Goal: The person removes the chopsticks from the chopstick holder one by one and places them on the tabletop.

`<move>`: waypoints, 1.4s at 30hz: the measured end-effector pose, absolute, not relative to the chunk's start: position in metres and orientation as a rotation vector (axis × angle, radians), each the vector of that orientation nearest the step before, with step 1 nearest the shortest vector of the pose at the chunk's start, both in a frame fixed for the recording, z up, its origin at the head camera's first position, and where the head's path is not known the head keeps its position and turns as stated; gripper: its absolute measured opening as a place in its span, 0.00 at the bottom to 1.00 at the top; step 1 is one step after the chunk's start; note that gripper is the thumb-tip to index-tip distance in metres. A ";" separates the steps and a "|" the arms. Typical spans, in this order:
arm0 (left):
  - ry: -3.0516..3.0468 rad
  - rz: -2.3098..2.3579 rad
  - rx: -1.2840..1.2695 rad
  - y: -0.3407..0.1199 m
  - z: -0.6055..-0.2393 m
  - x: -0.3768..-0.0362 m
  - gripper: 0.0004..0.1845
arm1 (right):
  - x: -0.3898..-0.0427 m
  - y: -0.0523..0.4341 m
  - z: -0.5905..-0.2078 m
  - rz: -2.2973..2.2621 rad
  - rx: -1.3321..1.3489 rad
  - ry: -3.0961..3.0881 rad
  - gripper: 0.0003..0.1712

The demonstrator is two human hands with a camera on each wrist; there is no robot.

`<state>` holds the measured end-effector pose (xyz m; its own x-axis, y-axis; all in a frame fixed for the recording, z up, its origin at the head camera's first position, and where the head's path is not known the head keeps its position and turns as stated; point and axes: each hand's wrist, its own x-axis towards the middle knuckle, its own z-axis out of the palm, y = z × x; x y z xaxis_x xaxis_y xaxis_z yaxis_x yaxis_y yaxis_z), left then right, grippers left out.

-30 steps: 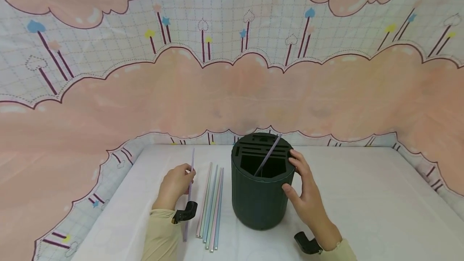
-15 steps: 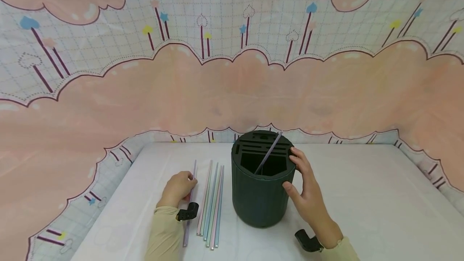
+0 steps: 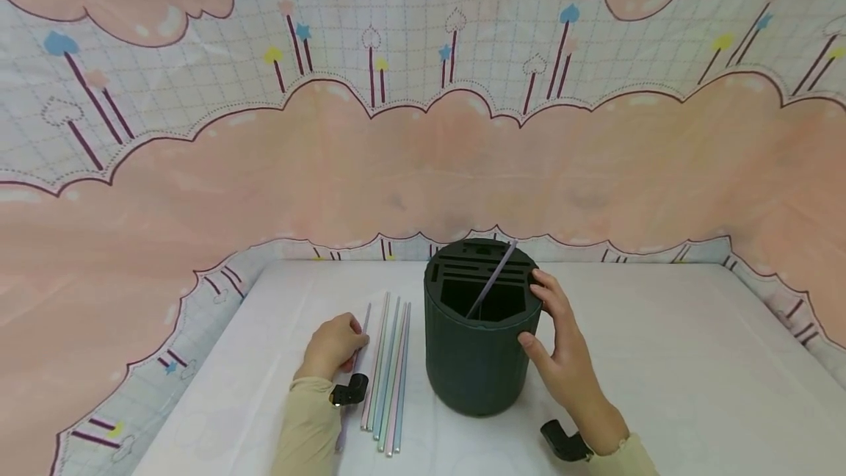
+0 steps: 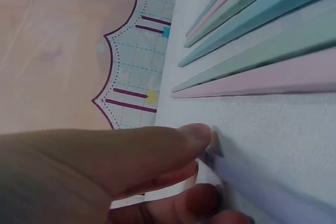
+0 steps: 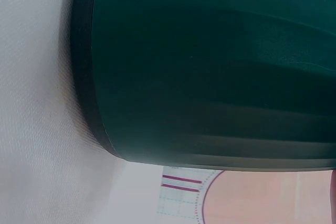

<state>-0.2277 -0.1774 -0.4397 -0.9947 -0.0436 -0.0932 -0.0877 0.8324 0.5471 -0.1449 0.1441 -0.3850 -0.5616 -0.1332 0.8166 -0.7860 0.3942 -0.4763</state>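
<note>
head view is showing a person sitting at a white table (image 3: pixel 661 358), with the left hand (image 3: pixel 333 347) curling its fingers around a pale lilac straw (image 3: pixel 362 329) that is lying on the cloth at the left edge of a row of pastel straws (image 3: pixel 388 373). left wrist view is confirming this: the thumb and fingertips (image 4: pixel 194 135) are pinching the end of the lilac straw (image 4: pixel 262 192) against the table, just beside the pink, green and blue ones (image 4: pixel 252 40). the right hand (image 3: pixel 562 358) is wrapping loosely around the side of a dark green ribbed holder (image 3: pixel 476 358), thumb at the front, fingers reaching the rim, steadying it upright near the middle of the table. right wrist view is showing only the holder's wall (image 5: pixel 210 66) up close.

judging by how things are lying, the work is looking barely begun: one lilac straw (image 3: pixel 490 281) is already leaning inside the holder's large opening, one is being gripped on the table, and about four are waiting in the row beside it.

no brand, label or readable writing is showing anywhere; the backdrop (image 3: pixel 423 153) is carrying only cartoon clouds, hearts and stars.
</note>
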 end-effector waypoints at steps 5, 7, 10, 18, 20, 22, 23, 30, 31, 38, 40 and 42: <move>2.953 0.813 -0.080 -0.175 -0.435 -0.225 0.08 | -0.144 0.145 -0.386 1.185 0.783 -1.951 0.31; 2.982 0.775 -0.048 -0.173 -0.428 -0.222 0.10 | -0.144 0.145 -0.386 1.184 0.781 -1.954 0.31; 3.026 0.768 0.043 -0.167 -0.415 -0.218 0.12 | -0.144 0.145 -0.387 1.187 0.783 -1.957 0.31; 3.140 0.818 0.362 -0.137 -0.373 -0.198 0.10 | -0.145 0.144 -0.388 1.186 0.796 -1.941 0.31; 3.243 0.865 0.457 -0.127 -0.364 -0.190 0.08 | -0.145 0.144 -0.388 1.184 0.798 -1.941 0.31; 3.346 0.962 0.573 -0.117 -0.355 -0.183 0.05 | -0.144 0.144 -0.388 1.184 0.798 -1.939 0.31; 3.389 1.014 0.645 -0.112 -0.351 -0.179 0.04 | -0.144 0.144 -0.388 1.182 0.793 -1.942 0.31; 3.450 1.271 1.109 -0.077 -0.339 -0.163 0.11 | -0.142 0.145 -0.385 1.180 0.790 -1.948 0.31; 3.441 1.257 1.155 -0.072 -0.339 -0.161 0.14 | -0.142 0.145 -0.385 1.180 0.792 -1.947 0.31; 3.467 0.935 1.345 -0.045 -0.347 -0.153 0.28 | -0.143 0.143 -0.386 1.172 0.811 -1.929 0.32; 3.488 0.872 1.352 -0.042 -0.349 -0.151 0.29 | -0.144 0.143 -0.386 1.163 0.815 -1.924 0.33; 3.494 0.845 1.361 -0.040 -0.349 -0.149 0.30 | -0.143 0.144 -0.387 1.150 0.809 -1.924 0.33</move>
